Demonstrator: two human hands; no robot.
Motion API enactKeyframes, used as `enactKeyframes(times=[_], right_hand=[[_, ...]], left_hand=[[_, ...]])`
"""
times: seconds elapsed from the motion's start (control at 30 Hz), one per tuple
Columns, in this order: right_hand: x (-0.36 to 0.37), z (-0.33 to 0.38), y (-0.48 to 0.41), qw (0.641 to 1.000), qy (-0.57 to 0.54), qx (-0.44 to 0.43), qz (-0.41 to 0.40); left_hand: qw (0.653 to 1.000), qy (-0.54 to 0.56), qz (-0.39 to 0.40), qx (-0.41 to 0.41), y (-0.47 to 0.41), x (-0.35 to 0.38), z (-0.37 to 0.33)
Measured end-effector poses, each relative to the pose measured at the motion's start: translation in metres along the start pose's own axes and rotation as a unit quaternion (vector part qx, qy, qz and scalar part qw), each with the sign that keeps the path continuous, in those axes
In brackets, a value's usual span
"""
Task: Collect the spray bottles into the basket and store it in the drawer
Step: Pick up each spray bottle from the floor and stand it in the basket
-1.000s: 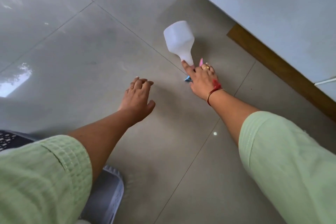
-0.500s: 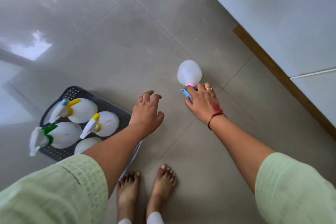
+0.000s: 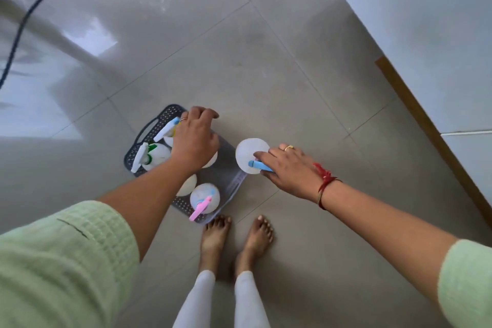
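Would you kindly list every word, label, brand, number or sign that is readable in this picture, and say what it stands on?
None: no word, number, brand or sign can be read in this view.
The white spray bottle held by the right hand shows no label.
The pink-trigger bottle and the others in the grey basket look plain white too.
The floor tiles carry no print.

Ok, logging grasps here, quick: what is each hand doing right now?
Left hand: over the basket, fingers curled; grip cannot be told.
Right hand: holding the blue-trigger spray bottle by its head.
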State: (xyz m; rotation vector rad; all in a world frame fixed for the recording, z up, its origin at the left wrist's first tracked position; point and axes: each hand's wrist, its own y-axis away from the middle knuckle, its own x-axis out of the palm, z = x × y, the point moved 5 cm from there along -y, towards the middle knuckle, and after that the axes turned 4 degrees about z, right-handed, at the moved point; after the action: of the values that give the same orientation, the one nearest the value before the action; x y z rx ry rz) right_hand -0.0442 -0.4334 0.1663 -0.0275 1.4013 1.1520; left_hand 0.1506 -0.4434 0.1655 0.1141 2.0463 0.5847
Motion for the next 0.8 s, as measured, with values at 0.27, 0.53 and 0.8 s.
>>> enactKeyframes(times=[0.27, 0.53, 0.8], right_hand=[[0.031, 0.050, -0.026, 0.997, 0.032, -0.043, 0.050], [0.050, 0.069, -0.045, 0.993, 0.061, -0.056, 0.079], [0.072, 0.074, -0.062, 0.990, 0.097, -0.054, 0.087]], left_hand=[[0.999, 0.024, 0.021, -0.029, 0.052, 0.024, 0.048], [0.998, 0.038, 0.037, -0.033, 0.075, 0.031, 0.072], [0.998, 0.052, 0.037, -0.029, 0.089, 0.039, 0.087]])
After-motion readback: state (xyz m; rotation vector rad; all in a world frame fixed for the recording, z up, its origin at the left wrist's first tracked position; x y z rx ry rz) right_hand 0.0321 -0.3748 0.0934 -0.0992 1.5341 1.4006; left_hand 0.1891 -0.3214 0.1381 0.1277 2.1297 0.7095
